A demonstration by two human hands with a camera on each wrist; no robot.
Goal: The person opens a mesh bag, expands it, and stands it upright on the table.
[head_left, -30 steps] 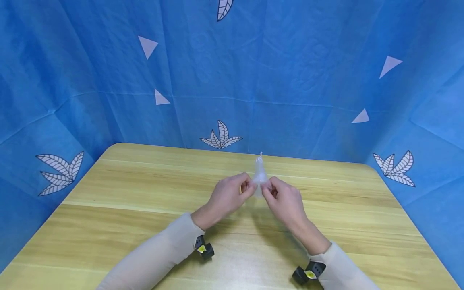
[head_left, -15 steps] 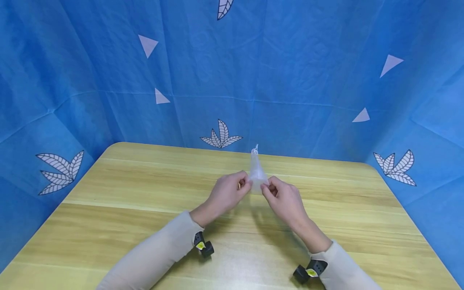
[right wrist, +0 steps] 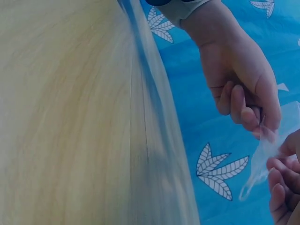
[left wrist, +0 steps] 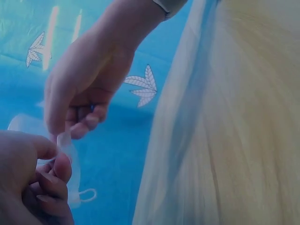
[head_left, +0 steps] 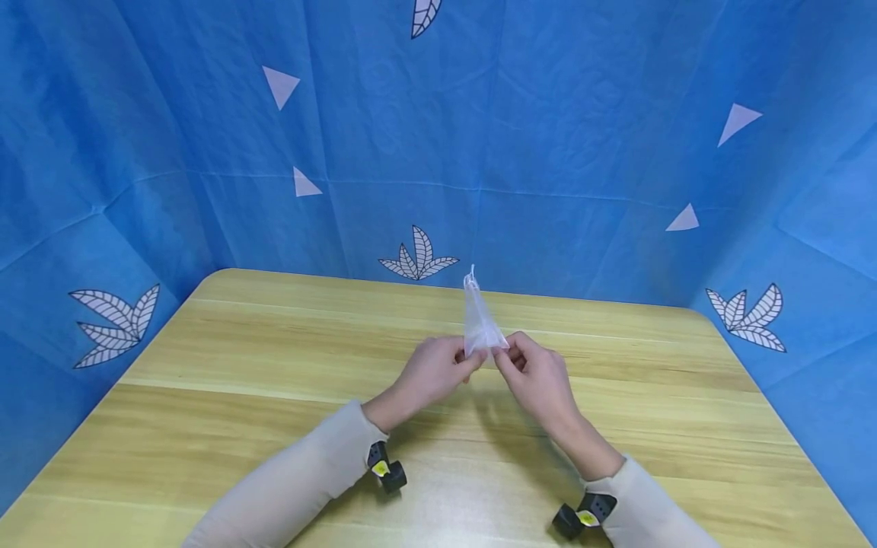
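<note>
A small, sheer white drawstring bag [head_left: 481,323] is held up over the table, its narrow corded end pointing away and tilted slightly left. My left hand [head_left: 433,373] pinches the near edge between thumb and fingers. Close beside it, my right hand [head_left: 544,380] pinches the same edge at its right corner. In the left wrist view, a cord loop [left wrist: 88,194] sticks out beyond the fingers of the left hand [left wrist: 28,173]. From the right wrist, the bag [right wrist: 262,159] looks thin and see-through. Fingers hide part of its near edge.
Beneath both hands lies a wood-grain table [head_left: 240,350] with rounded far corners. A blue curtain [head_left: 548,137] with white leaf and triangle prints hangs behind it and along both sides. Each wrist wears a black strap with a small camera.
The bag's corded tip has swung left and away, and more of its body shows spread out. My left fingertips have shifted right, closer to the right hand, which stays nearly still.
</note>
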